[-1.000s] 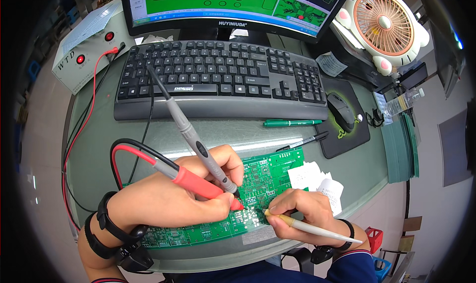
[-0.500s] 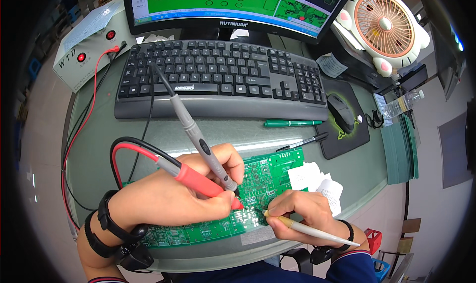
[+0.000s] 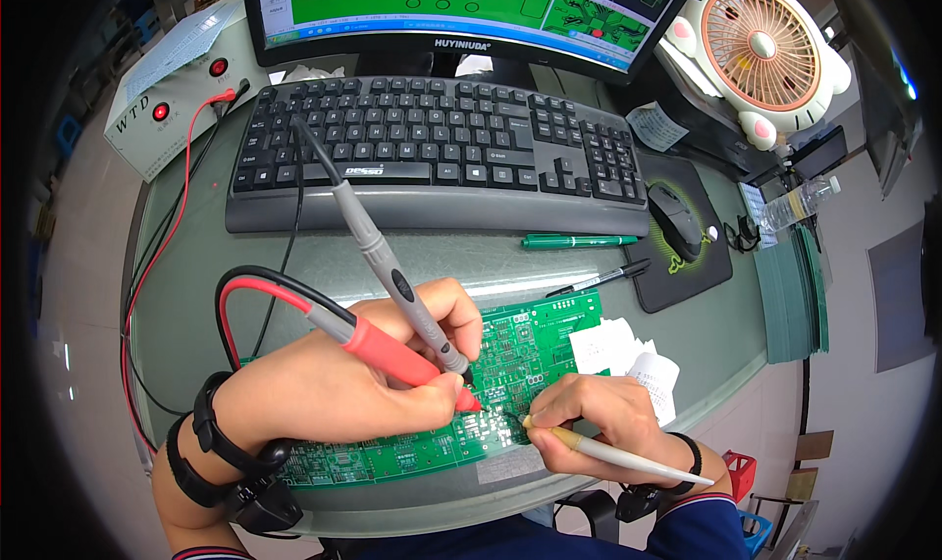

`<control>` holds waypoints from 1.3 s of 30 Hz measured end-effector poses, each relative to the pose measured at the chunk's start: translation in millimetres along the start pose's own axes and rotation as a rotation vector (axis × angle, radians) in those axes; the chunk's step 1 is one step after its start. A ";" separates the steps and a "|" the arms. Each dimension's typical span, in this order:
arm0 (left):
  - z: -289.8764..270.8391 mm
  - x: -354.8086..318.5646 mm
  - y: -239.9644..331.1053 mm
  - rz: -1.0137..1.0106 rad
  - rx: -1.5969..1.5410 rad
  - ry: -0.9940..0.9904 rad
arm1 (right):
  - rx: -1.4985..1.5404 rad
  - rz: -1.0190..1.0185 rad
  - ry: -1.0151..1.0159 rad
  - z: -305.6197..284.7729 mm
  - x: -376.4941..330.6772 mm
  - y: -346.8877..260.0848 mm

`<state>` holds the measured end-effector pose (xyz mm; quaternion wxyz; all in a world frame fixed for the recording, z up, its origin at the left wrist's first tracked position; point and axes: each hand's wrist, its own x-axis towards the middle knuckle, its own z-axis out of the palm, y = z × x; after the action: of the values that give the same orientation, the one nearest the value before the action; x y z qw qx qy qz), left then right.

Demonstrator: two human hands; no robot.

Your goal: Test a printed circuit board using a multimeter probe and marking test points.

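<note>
My left hand [image 3: 339, 383] is closed around two test probes over a green circuit board [image 3: 392, 459]. The red probe [image 3: 392, 357] and the grey probe [image 3: 400, 283] lean together, their tips close to each other at the board's middle. The grey one's black lead rises toward the keyboard. My right hand [image 3: 601, 418] pinches a thin brush [image 3: 613, 454] with a pale handle, its dark bristle tip at the board just right of the red probe's tip. Whether the probe tips touch the board I cannot tell. Part of the board is hidden under my left hand.
A keyboard [image 3: 442, 212] and a monitor [image 3: 442, 50] stand beyond the board. A grey box [image 3: 177, 99] at the left feeds the leads. To the right are a green pen [image 3: 579, 242], a black pen [image 3: 599, 279], crumpled paper [image 3: 603, 348], a mouse [image 3: 675, 221] and a fan [image 3: 756, 50].
</note>
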<state>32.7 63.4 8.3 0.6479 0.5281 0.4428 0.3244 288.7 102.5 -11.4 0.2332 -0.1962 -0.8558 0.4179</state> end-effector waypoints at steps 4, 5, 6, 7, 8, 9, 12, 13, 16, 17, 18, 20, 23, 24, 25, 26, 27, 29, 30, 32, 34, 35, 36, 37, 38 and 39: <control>-0.5 -0.8 -1.8 0.015 0.035 -0.011 | 0.003 -0.005 0.008 0.3 -1.0 -0.5; -0.4 -0.9 -2.9 0.046 0.057 -0.012 | 0.002 -0.005 0.011 0.7 -2.0 -2.2; 0.0 -1.3 -3.4 0.048 0.059 -0.014 | 0.013 0.059 0.026 1.2 -3.5 -5.0; 0.7 -1.9 -3.5 0.067 0.065 -0.006 | 0.024 0.122 0.041 1.6 -4.8 -7.4; 1.2 -2.4 -3.1 0.084 0.070 0.002 | 0.022 0.123 0.045 0.8 -5.0 -8.5; 0.3 -2.6 -1.8 0.086 0.072 -0.002 | -0.005 0.045 -0.015 -0.9 -4.4 -9.5; -1.9 -4.6 2.6 -0.007 0.062 -0.032 | 0.009 0.092 -0.214 -20.7 7.2 -23.3; 0.1 -5.9 6.1 -0.059 -0.016 -0.023 | 0.077 0.097 -0.178 -24.4 12.4 -26.4; 7.1 -14.1 22.4 -0.153 -0.073 -0.092 | 0.211 0.131 -0.038 -26.7 36.6 -38.3; 9.0 -17.3 26.6 -0.188 -0.051 -0.164 | 0.211 0.109 -0.076 -26.4 49.8 -40.7; 11.9 -18.7 26.6 -0.189 -0.042 -0.173 | 0.206 0.087 -0.108 -24.4 59.3 -43.7; 16.2 -22.4 19.5 -0.130 0.072 -0.252 | 0.260 0.145 -0.244 -17.4 72.4 -44.2; 15.2 -17.9 22.4 -0.195 0.079 -0.197 | 0.317 0.107 -0.065 -14.2 64.0 -34.5; 13.7 -16.3 24.8 -0.141 -0.005 -0.140 | 0.301 0.048 0.074 -14.1 59.4 -24.2; 10.7 -15.1 26.6 -0.138 -0.044 -0.098 | 0.411 0.053 0.170 -19.5 57.2 -19.4; 11.1 -14.4 22.5 -0.147 -0.046 -0.089 | 0.372 0.171 0.171 -30.9 48.8 -15.6; 13.1 -12.7 19.3 -0.111 -0.140 -0.033 | 0.382 0.225 0.182 -39.5 39.1 -11.3; 11.1 -7.9 15.5 -0.081 -0.204 -0.012 | 0.395 0.283 0.194 -49.2 27.0 -6.3; 10.0 -6.1 11.3 -0.084 -0.205 -0.013 | 0.551 0.393 0.161 -52.5 23.6 -5.7; 8.9 -2.8 0.2 -0.073 -0.256 -0.044 | 0.711 0.504 0.128 -51.9 22.1 -2.2; 6.4 -0.2 -9.9 -0.046 -0.246 -0.062 | 0.959 0.514 0.091 -45.0 23.2 5.6; 5.2 0.1 -12.9 -0.016 -0.238 -0.076 | 0.897 0.394 0.070 -44.7 20.5 10.8; 4.4 0.1 -13.8 -0.021 -0.238 -0.075 | 0.903 0.395 0.070 -44.2 18.5 14.1; 3.7 0.1 -14.2 -0.017 -0.248 -0.071 | 0.788 0.376 0.060 -43.6 16.6 16.8; 3.3 0.8 -13.6 -0.011 -0.258 -0.067 | 0.672 0.356 0.050 -43.5 14.8 18.2; 3.0 1.4 -13.2 -0.014 -0.257 -0.066 | 0.652 0.414 0.068 -41.3 13.5 13.9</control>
<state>35.3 60.4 -4.7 0.7268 0.4480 0.3797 0.3562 302.9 143.4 3.0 0.2223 -0.2938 -0.6121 0.6997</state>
